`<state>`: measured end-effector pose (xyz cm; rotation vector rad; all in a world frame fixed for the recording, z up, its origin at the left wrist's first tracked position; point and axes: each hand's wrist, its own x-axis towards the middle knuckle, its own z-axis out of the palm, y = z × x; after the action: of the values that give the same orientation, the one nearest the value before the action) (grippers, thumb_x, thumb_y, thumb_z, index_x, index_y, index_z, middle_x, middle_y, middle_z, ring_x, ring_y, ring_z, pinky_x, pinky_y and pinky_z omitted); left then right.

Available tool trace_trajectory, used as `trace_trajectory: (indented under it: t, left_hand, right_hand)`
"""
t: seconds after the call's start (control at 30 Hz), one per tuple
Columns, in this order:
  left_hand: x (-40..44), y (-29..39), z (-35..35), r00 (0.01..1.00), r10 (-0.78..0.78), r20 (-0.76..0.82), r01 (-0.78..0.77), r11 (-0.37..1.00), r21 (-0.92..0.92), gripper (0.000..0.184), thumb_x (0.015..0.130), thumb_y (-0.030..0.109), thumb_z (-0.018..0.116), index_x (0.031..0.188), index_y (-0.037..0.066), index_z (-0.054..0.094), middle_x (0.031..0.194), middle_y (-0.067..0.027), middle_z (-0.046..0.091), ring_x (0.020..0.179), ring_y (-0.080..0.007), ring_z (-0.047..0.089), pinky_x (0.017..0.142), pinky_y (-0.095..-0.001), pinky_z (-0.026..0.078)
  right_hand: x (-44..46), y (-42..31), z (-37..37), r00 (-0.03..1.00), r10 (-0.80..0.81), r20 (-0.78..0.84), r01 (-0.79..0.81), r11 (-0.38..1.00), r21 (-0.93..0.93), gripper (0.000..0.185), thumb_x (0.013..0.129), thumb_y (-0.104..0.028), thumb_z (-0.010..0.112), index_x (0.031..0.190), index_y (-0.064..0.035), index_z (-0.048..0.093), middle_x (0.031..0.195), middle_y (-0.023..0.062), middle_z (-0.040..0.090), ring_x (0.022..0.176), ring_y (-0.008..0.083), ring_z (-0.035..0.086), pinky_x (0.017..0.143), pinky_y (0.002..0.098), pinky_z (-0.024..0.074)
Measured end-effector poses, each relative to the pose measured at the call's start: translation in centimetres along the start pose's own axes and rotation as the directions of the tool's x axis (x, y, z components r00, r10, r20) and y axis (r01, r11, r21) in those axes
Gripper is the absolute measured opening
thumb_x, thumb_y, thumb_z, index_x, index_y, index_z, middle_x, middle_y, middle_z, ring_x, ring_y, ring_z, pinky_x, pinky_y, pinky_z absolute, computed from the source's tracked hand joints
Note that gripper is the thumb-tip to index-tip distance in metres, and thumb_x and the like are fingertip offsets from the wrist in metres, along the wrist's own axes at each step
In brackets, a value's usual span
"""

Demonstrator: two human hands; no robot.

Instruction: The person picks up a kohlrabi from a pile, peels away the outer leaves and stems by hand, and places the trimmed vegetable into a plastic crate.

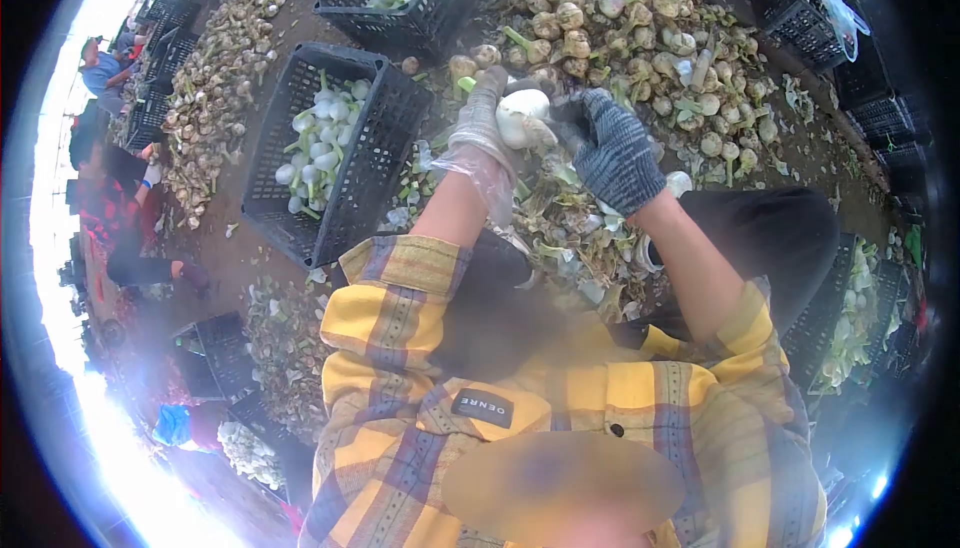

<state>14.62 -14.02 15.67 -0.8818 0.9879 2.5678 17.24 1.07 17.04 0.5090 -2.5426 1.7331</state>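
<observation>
A white, peeled garlic bulb (524,118) is in my left hand (482,120), which wears a pale glove with clear plastic at the wrist; a green stem stub pokes out on its far side. Close on the bulb's right side is my right hand (612,148), in a grey knitted glove, fingers curled; what its fingertips hold is hidden. Loose peelings (570,238) lie below both hands. Beyond them spreads a heap of unpeeled garlic bulbs (640,38).
A black crate (378,163) with white bulbs stands left of my hands, and another black crate (440,23) behind it. More crates (800,23) stand at the upper right. People (105,73) are by a second garlic heap (215,98) at the far left.
</observation>
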Motion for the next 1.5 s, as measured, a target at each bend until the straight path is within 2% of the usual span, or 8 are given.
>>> trace_trajectory:
  t: [0.2, 0.33, 0.47, 0.73, 0.9, 1.0, 1.33, 1.5]
  left_hand:
    - [2.2, -0.4, -1.1, 0.997, 0.071, -0.013, -0.071, 0.997, -0.037, 0.034, 0.085, 0.040, 0.050, 0.088, 0.007, 0.058, 0.082, -0.0118, 0.064, 0.066, -0.0233, 0.062, 0.054, -0.0377, 0.052]
    - [2.1, 0.4, -1.2, 0.986, 0.145, -0.083, -0.147, 0.989, -0.027, 0.038, 0.086, 0.042, 0.046, 0.085, 0.007, 0.060, 0.080, -0.0112, 0.064, 0.065, -0.0236, 0.063, 0.054, -0.0363, 0.053]
    - [1.5, -0.3, -0.9, 0.980, 0.176, -0.092, -0.175, 0.984, 0.015, 0.041, 0.086, 0.043, 0.048, 0.089, 0.003, 0.057, 0.081, -0.0127, 0.063, 0.068, -0.0245, 0.063, 0.056, -0.0348, 0.054]
    - [2.3, -0.1, -1.8, 0.994, 0.104, -0.045, -0.104, 0.995, -0.010, 0.035, 0.086, 0.039, 0.053, 0.088, 0.005, 0.057, 0.083, -0.0116, 0.062, 0.069, -0.0235, 0.063, 0.056, -0.0324, 0.055]
    - [2.7, -0.2, -1.8, 0.994, 0.049, -0.101, -0.056, 0.995, -0.077, 0.033, 0.085, 0.041, 0.052, 0.087, 0.008, 0.057, 0.079, -0.0086, 0.063, 0.067, -0.0217, 0.063, 0.054, -0.0318, 0.054]
    - [2.1, 0.2, -1.2, 0.990, 0.000, -0.138, -0.017, 0.992, -0.124, 0.031, 0.084, 0.041, 0.054, 0.087, 0.011, 0.057, 0.076, -0.0073, 0.062, 0.066, -0.0205, 0.062, 0.054, -0.0320, 0.053]
    - [0.1, -0.2, 0.7, 0.981, 0.162, -0.102, -0.147, 0.980, 0.137, 0.030, 0.084, 0.039, 0.057, 0.085, 0.008, 0.057, 0.076, -0.0081, 0.062, 0.062, -0.0185, 0.060, 0.052, -0.0298, 0.050]
    - [0.5, -1.0, 0.1, 0.911, 0.401, 0.092, -0.409, 0.858, 0.311, 0.038, 0.082, 0.041, 0.060, 0.088, 0.004, 0.056, 0.074, -0.0090, 0.061, 0.060, -0.0153, 0.057, 0.053, -0.0271, 0.048]
  right_hand:
    - [-2.4, -0.3, 0.6, 0.966, 0.154, 0.208, -0.177, 0.979, 0.102, 0.022, 0.075, -0.001, 0.059, 0.097, -0.0012, 0.057, 0.088, 0.0171, 0.062, 0.081, 0.0267, 0.061, 0.072, 0.0347, 0.0481]
    - [-3.4, 1.3, 0.4, 0.852, 0.112, 0.511, 0.085, 0.934, -0.347, 0.038, 0.075, -0.022, 0.066, 0.105, -0.0012, 0.056, 0.090, 0.0206, 0.060, 0.086, 0.0311, 0.060, 0.075, 0.0384, 0.0470]
    - [-2.0, -0.3, 1.1, 0.990, 0.139, -0.025, -0.141, 0.982, -0.123, 0.041, 0.074, -0.026, 0.068, 0.100, 0.0036, 0.056, 0.092, 0.0194, 0.060, 0.084, 0.0286, 0.060, 0.077, 0.0350, 0.0478]
    - [0.7, 5.2, 0.6, 0.868, 0.443, -0.225, -0.393, 0.889, 0.234, 0.026, 0.084, -0.022, 0.057, 0.099, -0.0012, 0.059, 0.077, 0.0129, 0.064, 0.069, 0.0190, 0.061, 0.068, 0.0314, 0.0502]
    - [0.1, 3.7, -0.4, 0.911, 0.326, 0.252, -0.200, 0.885, -0.421, 0.029, 0.082, -0.025, 0.060, 0.101, -0.0031, 0.060, 0.081, 0.0118, 0.065, 0.074, 0.0186, 0.062, 0.074, 0.0305, 0.0478]
    - [-0.1, 2.1, 0.4, 0.858, 0.504, 0.097, -0.501, 0.864, -0.056, 0.032, 0.080, -0.023, 0.063, 0.102, -0.0004, 0.058, 0.086, 0.0139, 0.065, 0.083, 0.0201, 0.063, 0.078, 0.0303, 0.0475]
    - [-0.3, -0.5, 1.8, 0.980, 0.177, -0.092, -0.161, 0.974, 0.157, 0.038, 0.076, -0.023, 0.069, 0.099, 0.0037, 0.055, 0.087, 0.0154, 0.064, 0.080, 0.0176, 0.062, 0.074, 0.0299, 0.0489]
    - [1.6, -0.6, 1.4, 0.801, 0.565, 0.197, -0.588, 0.683, 0.434, 0.040, 0.078, -0.031, 0.067, 0.101, -0.0002, 0.054, 0.083, 0.0055, 0.058, 0.068, 0.0113, 0.056, 0.062, 0.0250, 0.0482]
